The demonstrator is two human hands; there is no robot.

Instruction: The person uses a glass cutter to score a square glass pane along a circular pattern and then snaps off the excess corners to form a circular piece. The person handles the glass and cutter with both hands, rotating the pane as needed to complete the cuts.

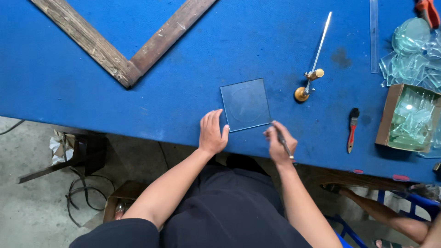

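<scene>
On the blue table point(138, 92), a square glass pane point(245, 104) lies flat. The left hand point(212, 133) rests open at its corner; the right hand point(278, 143) grips a thin tool point(284, 145), perhaps a glass cutter, mostly hidden.

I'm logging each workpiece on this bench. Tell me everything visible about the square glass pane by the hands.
The square glass pane is clear and thin, lying flat on the blue table near its front edge, turned slightly askew. A faint circular line shows inside it. The left hand rests at its lower left corner; the right hand, holding a thin tool, sits at its lower right corner.
</scene>
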